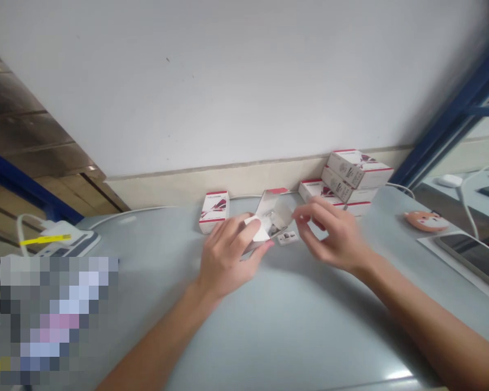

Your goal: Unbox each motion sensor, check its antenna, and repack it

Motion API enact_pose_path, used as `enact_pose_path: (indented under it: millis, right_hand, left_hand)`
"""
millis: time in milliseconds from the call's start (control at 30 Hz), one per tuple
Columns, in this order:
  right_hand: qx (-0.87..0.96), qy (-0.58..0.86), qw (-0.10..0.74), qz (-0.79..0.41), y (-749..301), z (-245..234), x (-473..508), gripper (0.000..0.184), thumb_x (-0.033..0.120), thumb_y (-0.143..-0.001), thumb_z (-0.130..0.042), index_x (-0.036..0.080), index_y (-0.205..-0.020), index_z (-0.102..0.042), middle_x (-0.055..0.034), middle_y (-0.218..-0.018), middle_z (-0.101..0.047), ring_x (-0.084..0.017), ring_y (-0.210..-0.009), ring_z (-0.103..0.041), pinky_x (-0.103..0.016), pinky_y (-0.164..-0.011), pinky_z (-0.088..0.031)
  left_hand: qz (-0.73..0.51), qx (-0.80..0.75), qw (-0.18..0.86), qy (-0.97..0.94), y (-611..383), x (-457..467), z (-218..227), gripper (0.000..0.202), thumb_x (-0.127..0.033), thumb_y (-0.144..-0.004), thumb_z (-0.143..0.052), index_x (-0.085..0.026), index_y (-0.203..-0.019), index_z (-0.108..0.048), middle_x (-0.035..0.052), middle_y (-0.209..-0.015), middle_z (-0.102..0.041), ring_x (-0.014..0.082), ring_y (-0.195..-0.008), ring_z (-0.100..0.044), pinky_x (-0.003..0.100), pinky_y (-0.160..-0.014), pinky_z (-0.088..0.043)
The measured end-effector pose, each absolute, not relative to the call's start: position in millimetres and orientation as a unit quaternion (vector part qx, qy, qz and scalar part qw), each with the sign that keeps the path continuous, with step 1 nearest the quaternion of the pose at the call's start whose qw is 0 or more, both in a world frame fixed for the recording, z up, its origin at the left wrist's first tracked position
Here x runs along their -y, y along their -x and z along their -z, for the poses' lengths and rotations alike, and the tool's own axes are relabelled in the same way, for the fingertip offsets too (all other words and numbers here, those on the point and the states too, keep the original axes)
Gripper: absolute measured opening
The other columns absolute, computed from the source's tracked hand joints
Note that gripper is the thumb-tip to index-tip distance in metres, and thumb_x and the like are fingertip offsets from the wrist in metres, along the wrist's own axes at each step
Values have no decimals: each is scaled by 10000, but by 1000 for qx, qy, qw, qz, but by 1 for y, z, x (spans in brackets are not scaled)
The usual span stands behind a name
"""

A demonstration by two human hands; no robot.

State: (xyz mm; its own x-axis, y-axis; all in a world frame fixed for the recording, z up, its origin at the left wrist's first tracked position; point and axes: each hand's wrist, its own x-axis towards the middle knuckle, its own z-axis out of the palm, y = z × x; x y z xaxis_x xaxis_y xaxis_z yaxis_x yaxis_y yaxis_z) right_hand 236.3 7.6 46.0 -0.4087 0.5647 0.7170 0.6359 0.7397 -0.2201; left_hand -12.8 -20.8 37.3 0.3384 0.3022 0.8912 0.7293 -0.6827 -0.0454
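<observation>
Grey tabletop (277,331) runs up to a cream skirting and white wall. Left hand (224,255) is curled closed around an open white carton (269,217), with its fingers pressing a white flap (256,230) at the carton's near end. Right hand (330,233) is half open, its fingers (305,215) bent toward a pale insert (282,214) in the carton's mouth; they reach its edge, but whether they grip it or only touch it, I cannot tell.

Step in hand: both hands work at the carton's open end, raised just off the table, between the wrists at 12 o'clock.

Small white card (287,237) with dark marks lies just under the carton. Red-edged closed box (214,212) stands near the left hand, at 11 o'clock. Stacked boxes (350,176) lean against the skirting at 12 to 1 o'clock from the right hand. Orange cat-face pad (427,220) sits at 3 o'clock, tablet (472,255) at 4 o'clock. White device (65,241) with a yellow tag lies far off at 9 o'clock.
</observation>
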Motion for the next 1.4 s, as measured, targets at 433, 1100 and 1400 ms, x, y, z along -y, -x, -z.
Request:
enact_pose_path:
  millis: [433,1100,1400]
  right_hand:
    - [896,317,299,82,-237,-44,-8,332,117,-992,-518,302,-1175,-726,-16,-946,-608,-108,-603,-462,-257,-542,-298]
    - [851,303,410,127,-236,-43,-12,136,145,-1026,-608,264,-1044,-671,-29,-1120,-729,-103,-674,-612,-256,-606,-442]
    - [817,529,228,-20,-257,-43,-32,64,312,-947,-663,277,-913,-703,7,-925,-687,-121,-582,-550,-279,-542,-340]
  left_hand:
    - [450,328,202,806,13,21,-37,510,-221,-871,-836,-231,-1284,-538,130,-1133,-747,254,-982,-748,374,-822,-578]
    - [503,350,159,774,15,16,-33,538,-181,-849,-831,-265,-1294,-541,72,-1148,-710,235,-1042,-712,388,-914,-584]
    - [521,370,140,757,16,14,-32,570,-179,-861,-805,-277,-1338,-507,53,-1142,-710,222,-1016,-711,382,-891,-592]
